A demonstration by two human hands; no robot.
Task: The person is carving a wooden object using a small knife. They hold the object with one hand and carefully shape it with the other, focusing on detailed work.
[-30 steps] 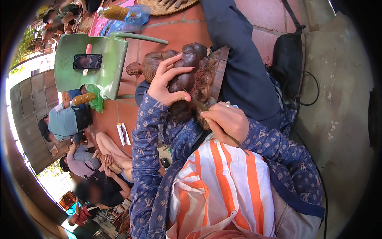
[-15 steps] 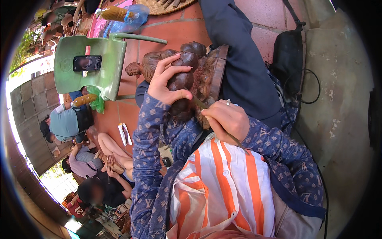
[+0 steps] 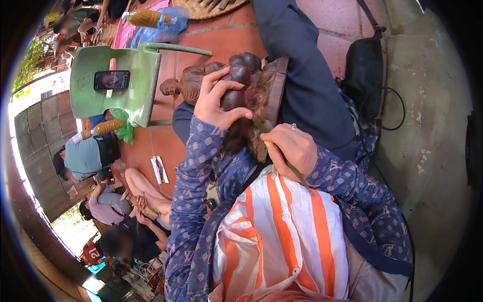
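A dark wooden carving (image 3: pixel 192 84) lies on its side across my lap. Its small robed figure has the head to the left, with rounded lobes and a squared base to the right. My left hand (image 3: pixel 216 103) is wrapped round the lobes, thumb at the near side and fingers over the top. In my right hand (image 3: pixel 293 150) is a thin olive-brown rod-like tool (image 3: pixel 298 174), pinched between thumb and fingers. The tool's far tip meets the carving near my left thumb, beside a paler recessed patch. The carving's underside is hidden.
A green plastic chair (image 3: pixel 141 90) with a phone (image 3: pixel 111 80) on it stands at the left. Beyond it lies a filled bottle (image 3: pixel 143 18) by a blue bag. A black bag (image 3: pixel 363 75) with a cord is at the right. Several people sit at the far left.
My left hand has shifted slightly right and its thumb now sits further along the carving. My right hand and the tool tip have moved a little to the right.
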